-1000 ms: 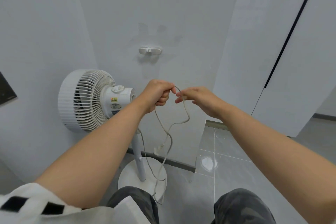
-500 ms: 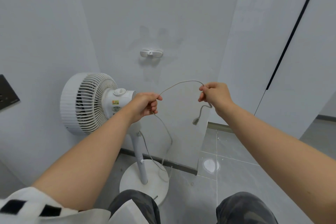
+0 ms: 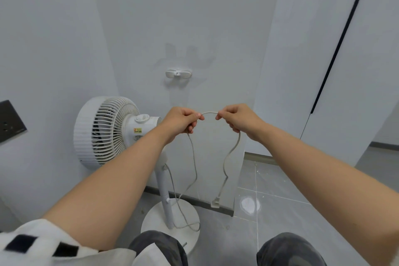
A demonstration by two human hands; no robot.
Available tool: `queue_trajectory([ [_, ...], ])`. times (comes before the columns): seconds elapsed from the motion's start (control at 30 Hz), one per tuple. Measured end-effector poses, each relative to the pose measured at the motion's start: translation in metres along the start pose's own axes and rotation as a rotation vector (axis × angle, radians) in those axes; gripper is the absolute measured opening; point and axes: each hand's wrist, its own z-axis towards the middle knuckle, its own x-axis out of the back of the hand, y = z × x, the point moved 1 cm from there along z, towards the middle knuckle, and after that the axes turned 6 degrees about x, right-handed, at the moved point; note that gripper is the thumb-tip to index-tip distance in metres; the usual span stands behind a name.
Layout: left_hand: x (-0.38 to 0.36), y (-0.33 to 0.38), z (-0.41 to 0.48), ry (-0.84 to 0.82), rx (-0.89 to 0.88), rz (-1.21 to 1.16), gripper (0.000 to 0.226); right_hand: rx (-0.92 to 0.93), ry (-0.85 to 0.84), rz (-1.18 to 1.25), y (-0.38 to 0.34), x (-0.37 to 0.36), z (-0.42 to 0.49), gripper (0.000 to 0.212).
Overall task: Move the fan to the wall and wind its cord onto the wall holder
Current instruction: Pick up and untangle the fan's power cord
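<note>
Already parked at the foot of the wall (image 3: 205, 17): the fan (image 3: 108, 129), head turned left, round base down on the floor (image 3: 291, 211); so, by the look of it, only the winding left to do; curled round and pinching the cord (image 3: 195, 170) where it climbs from the fan's pole, the left hand (image 3: 181, 122); pinching the same cord between thumb and fingers, the right hand (image 3: 237, 119), with a short arch of it bridging the two; drawn much closer together than half a second ago, the span between them shortened and the tail below the right hand grown far longer; higher on the wall, just above the hands and bare of any turns, the holder (image 3: 178, 74); dangling low near the wall's bottom edge, the plug (image 3: 216, 202); most likely a short loop made ready for hooking over the holder's arms; not yet touching it.
</note>
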Motion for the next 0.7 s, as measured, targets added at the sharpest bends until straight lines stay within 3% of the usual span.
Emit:
queue_trajectory([
  [0.27,0.011,0.029,-0.006,0.082,-0.042,0.045,0.023,-0.026,0.043,0.041,-0.028,0.003,-0.002,0.027],
  [0.47,0.029,0.036,0.004,0.296,0.030,-0.170,0.027,-0.098,-0.008,0.129,-0.032,0.017,0.005,0.025],
  [0.57,0.035,0.032,0.009,0.349,0.025,-0.037,0.028,-0.117,0.019,0.199,-0.031,0.023,0.013,0.024],
  [0.7,0.038,0.040,0.012,0.285,0.067,0.040,0.026,-0.077,0.052,0.213,-0.043,0.026,0.033,0.020],
])
